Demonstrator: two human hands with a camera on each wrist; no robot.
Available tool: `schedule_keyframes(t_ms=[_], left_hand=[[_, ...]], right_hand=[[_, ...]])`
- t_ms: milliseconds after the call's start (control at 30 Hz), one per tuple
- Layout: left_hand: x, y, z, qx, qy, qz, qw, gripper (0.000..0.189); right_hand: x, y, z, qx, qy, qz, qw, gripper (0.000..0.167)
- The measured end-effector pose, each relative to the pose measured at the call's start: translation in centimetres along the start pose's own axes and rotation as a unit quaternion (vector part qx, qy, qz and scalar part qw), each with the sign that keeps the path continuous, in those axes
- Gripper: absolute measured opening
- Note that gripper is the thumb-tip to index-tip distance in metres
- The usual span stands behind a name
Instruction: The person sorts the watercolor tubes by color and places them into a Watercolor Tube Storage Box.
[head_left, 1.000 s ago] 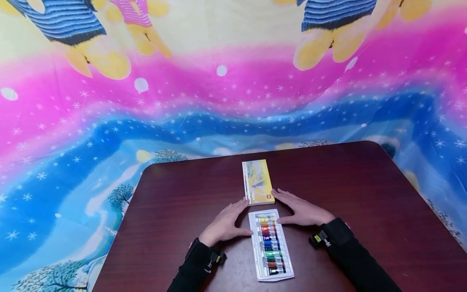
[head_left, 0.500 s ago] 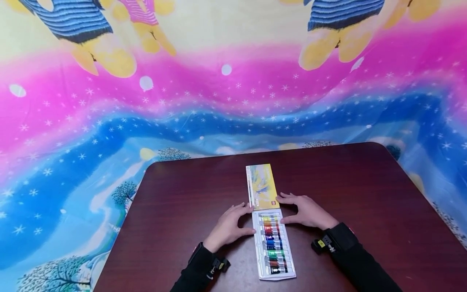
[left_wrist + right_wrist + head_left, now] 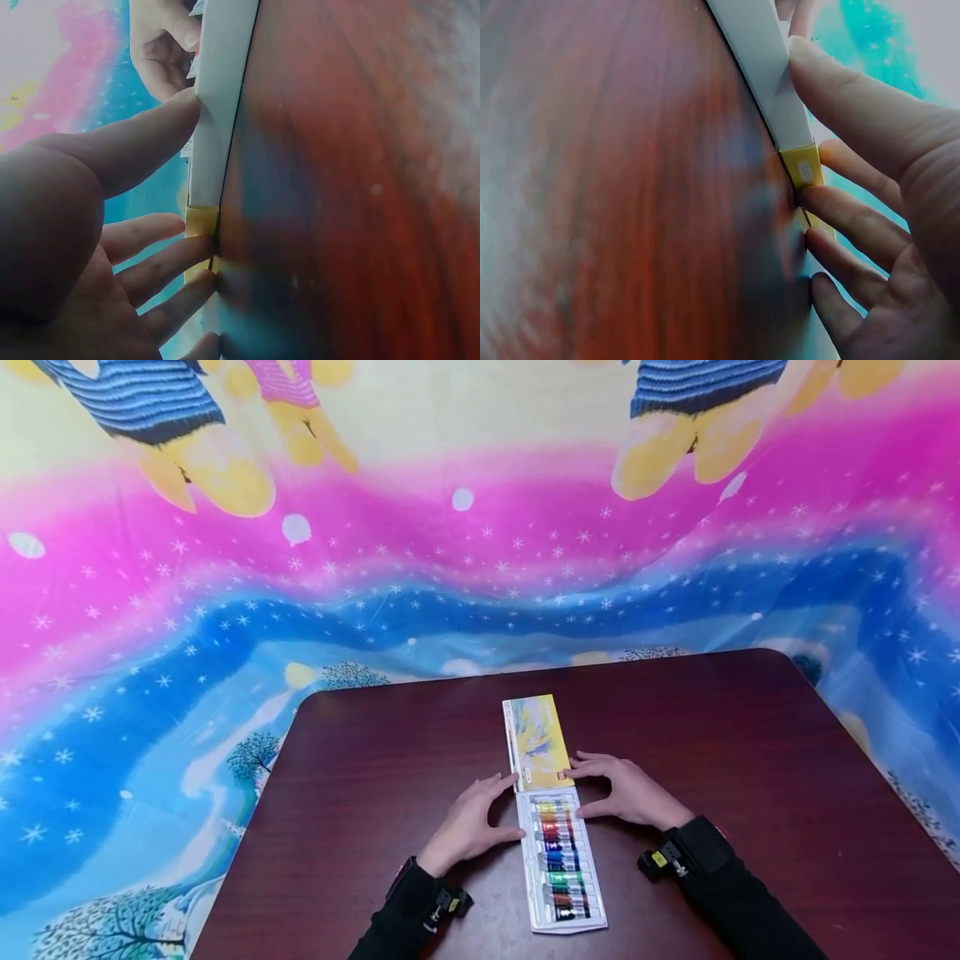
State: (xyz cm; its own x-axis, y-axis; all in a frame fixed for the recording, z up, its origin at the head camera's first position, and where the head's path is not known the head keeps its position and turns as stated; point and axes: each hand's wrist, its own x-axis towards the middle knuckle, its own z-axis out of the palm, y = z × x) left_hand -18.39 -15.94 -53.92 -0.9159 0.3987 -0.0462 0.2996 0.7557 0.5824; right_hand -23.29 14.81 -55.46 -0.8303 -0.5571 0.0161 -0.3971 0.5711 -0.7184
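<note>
A white tray (image 3: 532,893) of several coloured paint tubes (image 3: 561,861) lies flat on the table, its far end meeting the near end of a yellow printed box (image 3: 536,739). My left hand (image 3: 467,827) is on their left side: the thumb touches the tray's wall (image 3: 221,112), while its extended fingers lie along the box's side (image 3: 201,221). Opposite it, my right hand (image 3: 633,795) has its thumb on the tray's right wall (image 3: 761,67) and fingers against the box's yellow side (image 3: 801,161). Whether the tray's end sits inside the box is unclear.
The dark reddish-brown table (image 3: 397,743) has rounded far corners. Behind it hangs a pink and blue patterned cloth (image 3: 450,560). Black straps with small cameras are worn on both wrists.
A gap between the box and the tray has closed: the box has come nearer to the tray. Both hands stay at the sides, nearly unmoved. The head view has shifted slightly.
</note>
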Motion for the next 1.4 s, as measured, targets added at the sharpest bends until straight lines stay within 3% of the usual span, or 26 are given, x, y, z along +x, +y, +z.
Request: schedule_keyframes(t_ms=[500,733,1100,1400], left_hand=[[0.26,0.03,-0.44,0.009,-0.006,0.022,0.9997,0.079],[0.33,0.03,-0.34,0.002,-0.005,0.009,0.9999,0.078],[0.18,0.09,-0.45,0.004,-0.012,0.011,0.9999,0.075],[0.22,-0.13,-0.37,0.003,-0.03,0.01,0.9995,0.074]], right_hand=[[0.26,0.26,-0.05,0.022,-0.001,0.001,0.9998,0.063],[0.26,0.16,-0.01,0.022,0.003,0.014,0.9996,0.061],[0.17,0.53,0.43,0.015,0.021,0.013,0.9996,0.09],[0.14,0.43,0.52,0.04,-0.002,0.033,0.9987,0.086]])
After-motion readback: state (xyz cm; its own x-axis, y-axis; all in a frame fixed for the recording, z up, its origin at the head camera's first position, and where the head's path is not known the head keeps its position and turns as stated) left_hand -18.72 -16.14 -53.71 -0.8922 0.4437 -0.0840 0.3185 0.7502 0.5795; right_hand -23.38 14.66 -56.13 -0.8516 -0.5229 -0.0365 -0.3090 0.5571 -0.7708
